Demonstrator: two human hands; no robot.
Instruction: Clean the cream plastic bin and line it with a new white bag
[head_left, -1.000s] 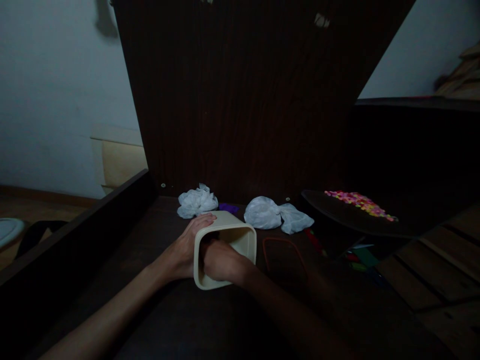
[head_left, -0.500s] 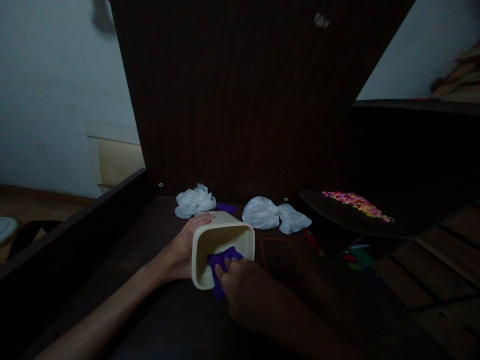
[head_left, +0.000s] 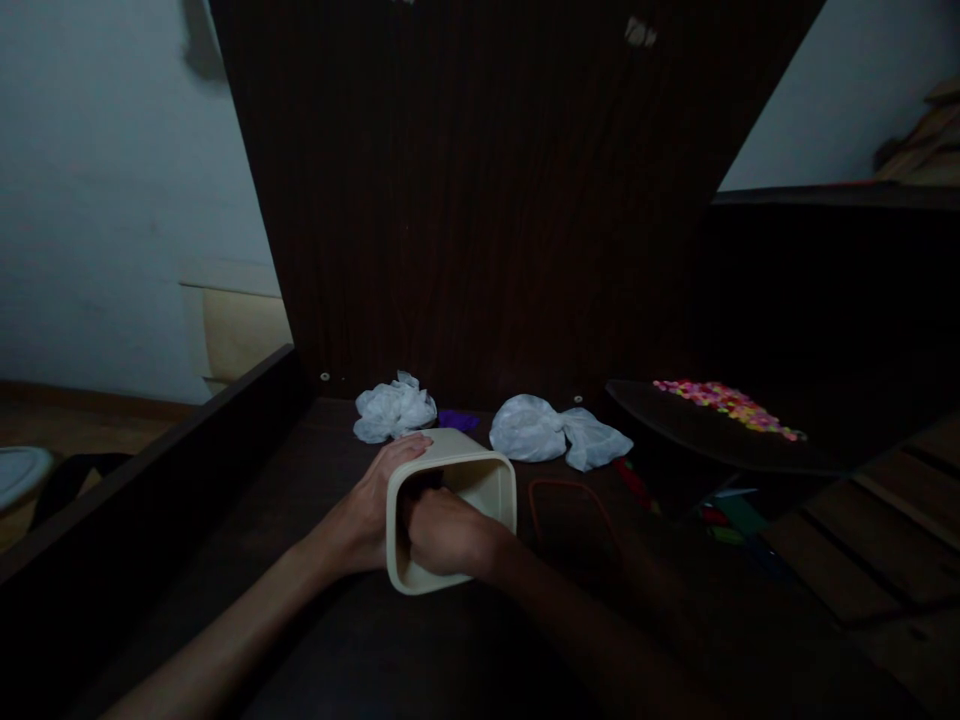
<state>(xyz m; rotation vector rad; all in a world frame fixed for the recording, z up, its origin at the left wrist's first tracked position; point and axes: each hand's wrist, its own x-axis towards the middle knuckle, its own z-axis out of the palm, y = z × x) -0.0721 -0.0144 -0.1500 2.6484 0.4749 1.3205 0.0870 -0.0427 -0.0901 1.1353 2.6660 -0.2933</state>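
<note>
A cream plastic container with a rounded-square mouth lies tipped on its side, the opening facing me. My left hand is wrapped round its left side and top, gripping it. Deep in the mouth is my right hand, with its fingers mostly hidden by the container's wall. The purple cloth it held a moment ago is out of sight inside, apart from a dark patch beyond the knuckles. Behind the container, a piece of purple cloth lies between a crumpled white plastic bag and a knotted white bag.
A reddish-brown ring-shaped frame lies right of the container on the dark wooden surface. Farther right, a dark shelf bears a strip of small pink and yellow pieces. A raised board edges the left side.
My right hand has pushed deeper into the container, taking the purple cloth out of sight. My left hand keeps its grip. The view has shifted slightly.
</note>
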